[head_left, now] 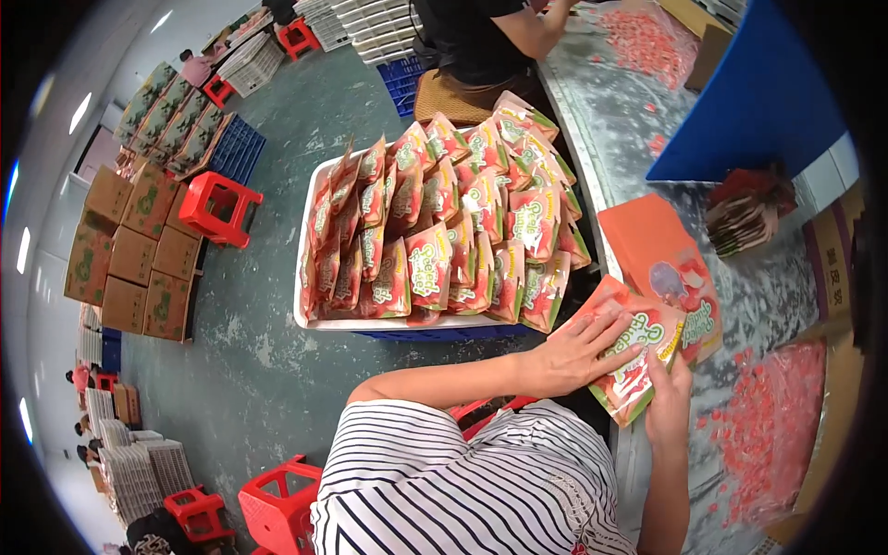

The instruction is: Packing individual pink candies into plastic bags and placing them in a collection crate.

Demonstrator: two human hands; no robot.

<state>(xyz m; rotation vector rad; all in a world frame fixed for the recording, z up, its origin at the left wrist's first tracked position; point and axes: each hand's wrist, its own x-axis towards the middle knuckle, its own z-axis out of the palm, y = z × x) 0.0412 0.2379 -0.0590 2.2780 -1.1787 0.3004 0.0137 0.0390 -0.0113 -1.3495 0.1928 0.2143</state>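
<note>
Head view shows the long grey table (638, 120) running up my right side, and the white tray (319, 324) of standing pouches to its left on a blue crate. In the tray, red and green stand-up pouches (435, 231) are packed upright in leaning rows, each with a rounded green label patch on a red front. On the table lies a stack of flat orange-red pouches (652, 245), and farther right a small fanned bundle of dark flat packs (740, 222) below a blue board (758, 102). Loose red sweets (777, 416) lie scattered under clear film at my right. I hold one pouch (638, 356) at the table's near edge: my left hand (573, 351) rests flat on its face, fingers spread, and my right hand (668, 393) pinches its lower edge. To do this well, I judge I should keep the pouch flat, press evenly and keep the edges square. Brown cartons with green marks (129, 250) stand stacked far left.
</note>
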